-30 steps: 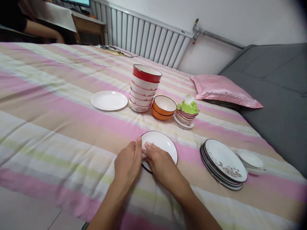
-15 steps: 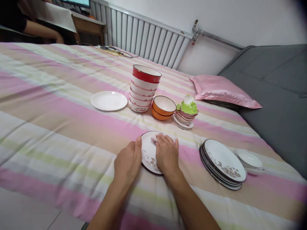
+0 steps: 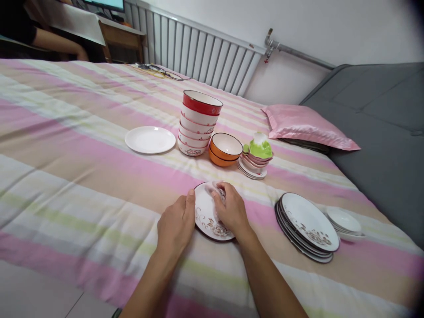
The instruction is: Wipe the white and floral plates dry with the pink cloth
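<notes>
A dark-rimmed white plate (image 3: 204, 215) with a brown floral pattern lies flat on the striped bedspread (image 3: 82, 176) in front of me. My left hand (image 3: 175, 225) rests at the plate's left edge, thumb against the rim, fingers curled on the cloth. My right hand (image 3: 229, 208) lies on top of the plate, fingers closed round a small whitish wad (image 3: 213, 191) pressed to its far part.
Behind stand a white plate (image 3: 150, 139), a stack of red-and-white bowls (image 3: 198, 123), an orange bowl (image 3: 226, 149) and a pile of small dishes topped by a green one (image 3: 256, 155). A stack of patterned plates (image 3: 306, 225) and small white dishes (image 3: 346, 221) lie right. Another person's arm (image 3: 56, 42) shows far left.
My right hand has slid from the plate's near left part across it to the far side, uncovering the floral pattern. The left hand stayed at the rim.
</notes>
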A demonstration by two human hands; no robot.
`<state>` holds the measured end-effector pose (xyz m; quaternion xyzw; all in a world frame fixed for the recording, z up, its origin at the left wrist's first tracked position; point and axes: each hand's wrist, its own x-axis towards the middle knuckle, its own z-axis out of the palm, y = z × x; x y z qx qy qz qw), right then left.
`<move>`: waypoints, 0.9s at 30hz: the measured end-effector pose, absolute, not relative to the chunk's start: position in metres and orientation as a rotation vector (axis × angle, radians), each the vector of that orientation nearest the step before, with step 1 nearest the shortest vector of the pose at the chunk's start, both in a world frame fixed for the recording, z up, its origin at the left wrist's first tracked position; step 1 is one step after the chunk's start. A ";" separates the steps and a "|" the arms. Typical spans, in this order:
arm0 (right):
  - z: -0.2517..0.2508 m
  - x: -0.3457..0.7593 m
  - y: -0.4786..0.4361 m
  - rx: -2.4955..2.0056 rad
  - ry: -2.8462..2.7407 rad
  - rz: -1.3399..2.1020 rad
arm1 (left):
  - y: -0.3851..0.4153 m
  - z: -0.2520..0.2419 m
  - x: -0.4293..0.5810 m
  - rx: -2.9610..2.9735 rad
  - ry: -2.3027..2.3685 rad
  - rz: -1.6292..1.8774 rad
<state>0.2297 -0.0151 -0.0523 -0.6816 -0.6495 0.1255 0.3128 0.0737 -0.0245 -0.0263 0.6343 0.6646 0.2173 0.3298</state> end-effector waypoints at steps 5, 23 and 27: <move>-0.047 0.227 -0.022 -1.698 -2.002 0.433 | -0.024 -0.028 0.073 1.646 1.726 0.569; -0.027 0.225 -0.033 -1.234 -2.046 0.995 | -0.023 -0.028 0.072 1.633 1.738 0.556; -0.016 0.230 -0.038 -1.256 -2.084 1.153 | -0.024 -0.029 0.071 1.642 1.749 0.556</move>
